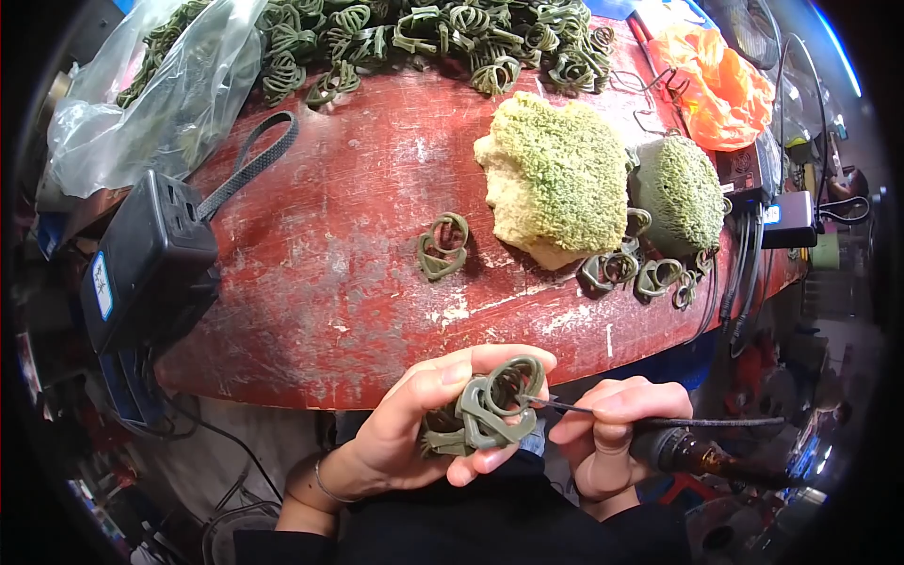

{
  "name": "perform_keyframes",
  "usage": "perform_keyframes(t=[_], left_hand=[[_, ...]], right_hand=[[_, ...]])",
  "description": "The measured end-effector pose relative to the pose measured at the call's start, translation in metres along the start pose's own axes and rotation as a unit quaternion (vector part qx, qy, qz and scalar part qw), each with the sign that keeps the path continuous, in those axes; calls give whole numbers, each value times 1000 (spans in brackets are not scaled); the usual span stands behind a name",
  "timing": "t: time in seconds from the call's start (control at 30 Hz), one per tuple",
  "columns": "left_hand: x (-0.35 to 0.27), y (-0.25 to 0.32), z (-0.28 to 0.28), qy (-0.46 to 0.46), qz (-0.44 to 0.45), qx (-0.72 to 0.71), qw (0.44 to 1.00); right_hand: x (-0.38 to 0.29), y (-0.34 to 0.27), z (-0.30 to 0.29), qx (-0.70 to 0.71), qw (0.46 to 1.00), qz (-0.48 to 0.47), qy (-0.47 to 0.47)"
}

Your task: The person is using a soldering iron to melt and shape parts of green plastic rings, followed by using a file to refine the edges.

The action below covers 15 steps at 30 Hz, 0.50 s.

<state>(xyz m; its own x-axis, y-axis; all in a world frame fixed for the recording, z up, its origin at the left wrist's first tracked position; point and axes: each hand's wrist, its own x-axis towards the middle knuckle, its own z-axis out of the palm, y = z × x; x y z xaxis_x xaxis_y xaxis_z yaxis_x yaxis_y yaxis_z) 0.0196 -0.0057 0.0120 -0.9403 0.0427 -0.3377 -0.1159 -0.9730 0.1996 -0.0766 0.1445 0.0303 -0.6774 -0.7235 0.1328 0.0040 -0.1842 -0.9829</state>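
Note:
My left hand (438,417) holds a bundle of green wax ring patterns (494,409) over the table's near edge. Between the fingers of my right hand (614,431) is a thin dark metal tool (706,422), its tip at the lower edge of the front ring. The same hand also holds a brown, dark-ended handle or bottle-like object (688,452), low at the right. A single green ring piece (443,247) lies on the red table (339,282). Several more ring pieces (657,277) lie near a yellow-green textured block (565,176) and a rounder green one (679,194).
A large pile of green ring pieces (438,32) covers the far edge beside a clear plastic bag (155,120). A black box with a strap (152,261) stands at left. An orange plastic bag (713,85), wires and black cables (738,282) are at right.

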Motion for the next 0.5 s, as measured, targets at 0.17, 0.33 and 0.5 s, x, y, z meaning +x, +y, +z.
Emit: perform_keyframes(t=[0.17,0.33,0.5], left_hand=[[-1,0,4,-8,-10,-1,1000],[0,0,2,5,-16,-30,999],[0,-1,-12,-63,-19,-60,996]], right_hand=[[6,-2,7,-70,994,-6,79],[-1,-2,9,-28,993,-8,117],[2,-2,5,-30,999,4,38]])
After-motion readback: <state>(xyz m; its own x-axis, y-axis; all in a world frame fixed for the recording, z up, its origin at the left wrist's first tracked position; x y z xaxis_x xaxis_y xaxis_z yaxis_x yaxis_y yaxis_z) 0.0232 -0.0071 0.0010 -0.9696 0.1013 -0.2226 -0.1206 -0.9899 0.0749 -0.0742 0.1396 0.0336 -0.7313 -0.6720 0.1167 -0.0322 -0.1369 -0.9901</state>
